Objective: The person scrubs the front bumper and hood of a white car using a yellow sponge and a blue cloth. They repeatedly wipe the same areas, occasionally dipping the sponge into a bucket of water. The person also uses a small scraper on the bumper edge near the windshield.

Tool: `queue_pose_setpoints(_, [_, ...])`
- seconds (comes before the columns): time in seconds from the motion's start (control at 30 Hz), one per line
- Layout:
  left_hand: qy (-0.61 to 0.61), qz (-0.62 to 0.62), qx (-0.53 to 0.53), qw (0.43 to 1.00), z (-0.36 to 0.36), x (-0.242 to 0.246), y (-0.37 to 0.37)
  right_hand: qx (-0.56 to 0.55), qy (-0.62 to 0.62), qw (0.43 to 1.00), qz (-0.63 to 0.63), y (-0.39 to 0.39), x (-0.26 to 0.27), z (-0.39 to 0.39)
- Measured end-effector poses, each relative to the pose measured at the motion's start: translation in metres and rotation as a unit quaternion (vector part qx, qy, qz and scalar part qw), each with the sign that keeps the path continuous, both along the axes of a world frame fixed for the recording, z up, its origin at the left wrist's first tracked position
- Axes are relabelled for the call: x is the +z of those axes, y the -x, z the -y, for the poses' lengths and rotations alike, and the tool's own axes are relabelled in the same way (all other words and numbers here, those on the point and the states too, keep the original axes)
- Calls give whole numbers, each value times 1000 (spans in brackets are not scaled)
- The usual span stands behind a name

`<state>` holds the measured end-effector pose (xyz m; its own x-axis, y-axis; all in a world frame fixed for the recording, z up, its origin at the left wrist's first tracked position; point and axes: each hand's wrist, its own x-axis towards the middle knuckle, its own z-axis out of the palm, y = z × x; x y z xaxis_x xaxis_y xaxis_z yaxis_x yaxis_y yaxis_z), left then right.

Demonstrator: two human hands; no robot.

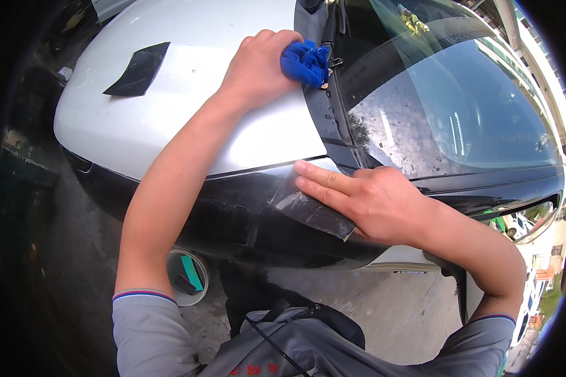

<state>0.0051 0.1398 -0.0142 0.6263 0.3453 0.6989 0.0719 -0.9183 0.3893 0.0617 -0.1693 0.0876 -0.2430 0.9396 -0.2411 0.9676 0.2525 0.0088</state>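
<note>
My left hand (264, 63) grips a crumpled blue cloth (305, 63) at the rear edge of the car's white hood (259, 141), next to the windshield base. Lower down, my right hand (382, 200) presses a dark sheet of sandpaper (318, 212) onto the fender, with two fingers stretched out towards the hood seam. The sheet's near part shows below those fingers; the rest is covered by the hand. Around it the black fender (226, 217) has a dull, smeared surface. Another dark sheet (139, 70), slightly curled, lies on the hood to the left.
On the concrete floor (387, 301) below the fender stands a round bucket (205, 282) with a green strip (192, 272) and a dark block (185, 284) in it. The windshield (453, 103) carries water drops, and a side mirror (537, 219) sticks out at right.
</note>
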Motion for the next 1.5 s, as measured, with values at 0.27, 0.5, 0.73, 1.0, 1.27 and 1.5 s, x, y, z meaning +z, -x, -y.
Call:
queue_pose_setpoints(0.27, [11, -11, 3, 1000, 1, 0, -2, -13, -1, 999, -29, 5, -4, -3])
queue_pose_setpoints(0.5, [24, -16, 13, 1000, 4, 1, -1, -9, 39, 999, -4, -3, -3, 1])
queue_pose_setpoints(0.73, [23, -7, 17, 1000, 4, -1, -2, 41, -17, 999, -9, 17, -10, -21])
queue_pose_setpoints(1.0, [39, -31, 18, 999, 4, 1, -1, 43, -12, 999, -23, 3, -17, -13])
queue_pose_setpoints(1.27, [33, -27, 42, 998, 6, -1, -2, -1, 22, 1000, -9, 2, -13, -11])
queue_pose_setpoints(1.5, [38, -17, 15, 999, 3, 0, 1, 85, -63, 994, -11, 12, -24, -27])
